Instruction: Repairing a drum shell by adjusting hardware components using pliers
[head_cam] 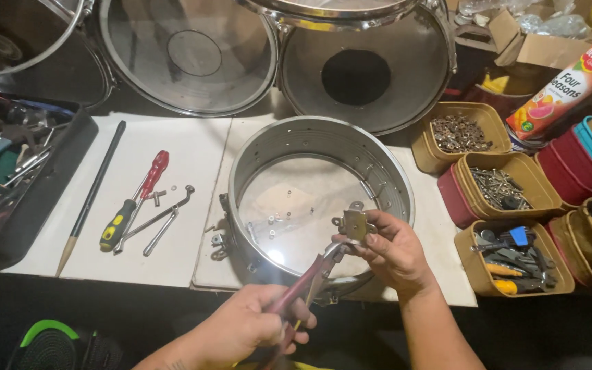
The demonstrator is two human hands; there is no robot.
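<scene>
A bare metal drum shell (385,179) lies on white boards, with small washers and screws on the clear head inside it. My right hand (390,251) holds a small metal lug bracket (355,223) over the shell's near rim. My left hand (253,323) grips red-handled pliers (307,282), whose jaws point up toward the bracket and touch its lower edge.
On the left board lie a red screwdriver (151,175), a yellow-black screwdriver (116,225), a metal drum key wrench (162,220) and a long stick (91,196). A black toolbox (15,161) sits far left. Tan tubs of screws and tools (499,186) stand right. Drums (193,51) lean behind.
</scene>
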